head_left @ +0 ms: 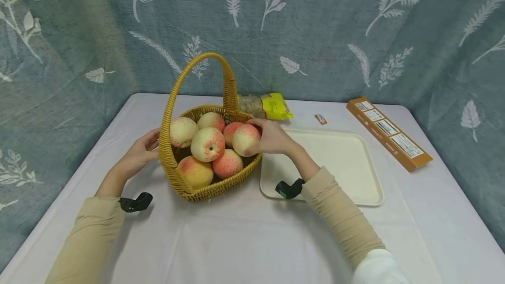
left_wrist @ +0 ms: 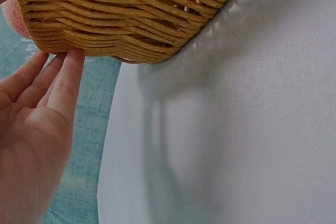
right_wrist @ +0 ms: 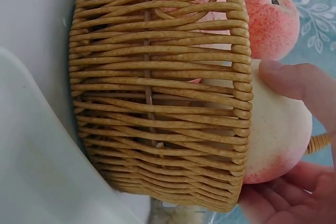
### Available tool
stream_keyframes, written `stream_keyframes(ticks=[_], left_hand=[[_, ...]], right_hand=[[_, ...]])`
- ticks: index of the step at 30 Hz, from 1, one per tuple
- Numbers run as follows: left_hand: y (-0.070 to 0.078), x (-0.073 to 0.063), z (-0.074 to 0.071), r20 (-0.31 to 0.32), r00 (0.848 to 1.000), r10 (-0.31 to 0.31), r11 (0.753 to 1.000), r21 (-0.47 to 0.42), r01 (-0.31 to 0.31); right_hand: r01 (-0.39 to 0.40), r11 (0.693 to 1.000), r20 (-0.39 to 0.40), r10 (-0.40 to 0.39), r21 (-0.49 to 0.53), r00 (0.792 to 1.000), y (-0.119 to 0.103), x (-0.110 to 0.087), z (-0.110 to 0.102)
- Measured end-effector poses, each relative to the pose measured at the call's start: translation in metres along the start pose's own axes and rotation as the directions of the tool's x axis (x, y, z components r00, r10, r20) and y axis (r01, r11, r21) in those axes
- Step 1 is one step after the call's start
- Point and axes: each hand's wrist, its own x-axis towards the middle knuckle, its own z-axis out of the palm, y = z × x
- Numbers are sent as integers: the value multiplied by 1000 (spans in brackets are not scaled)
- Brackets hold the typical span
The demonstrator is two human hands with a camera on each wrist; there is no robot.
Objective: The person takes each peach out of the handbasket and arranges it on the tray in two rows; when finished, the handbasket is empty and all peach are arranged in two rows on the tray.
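A woven wicker basket (head_left: 232, 183) with a tall arched handle holds several pale and red-blushed peaches (head_left: 208, 144). My right hand (head_left: 274, 137) grips a peach (head_left: 245, 138) at the basket's right end. The right wrist view shows the thumb on one side of that peach (right_wrist: 278, 124) and the fingers curled on the other; its lower part is hidden behind the wicker. My left hand (head_left: 138, 154) touches the basket's left end near the handle's foot. Its fingers (left_wrist: 65, 85) look fairly straight in the left wrist view, fingertips against the wicker.
A cream tray (head_left: 327, 161) lies right of the basket, under the right forearm. Behind the basket is a clear and yellow bag (head_left: 272, 105). A small orange packet (head_left: 321, 119) and a long orange-brown box (head_left: 388, 133) lie farther right on the white tablecloth (head_left: 221, 244).
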Motion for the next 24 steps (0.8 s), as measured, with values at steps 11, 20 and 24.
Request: stream_keyframes(ticks=[11, 20, 24], left_hand=[[0, 0, -2, 2, 1000, 15, 1000, -8, -15], [1, -2, -2, 14, 1000, 26, 999, -21, -25], [2, -3, -2, 16, 1000, 23, 1000, -12, -23]], right_hand=[[-27, 975, -49, 39, 222, 998, 2, -6, -4], [-10, 921, -121, 62, 390, 991, 4, -12, -14], [-5, 909, -185, 90, 416, 979, 8, -15, -19]])
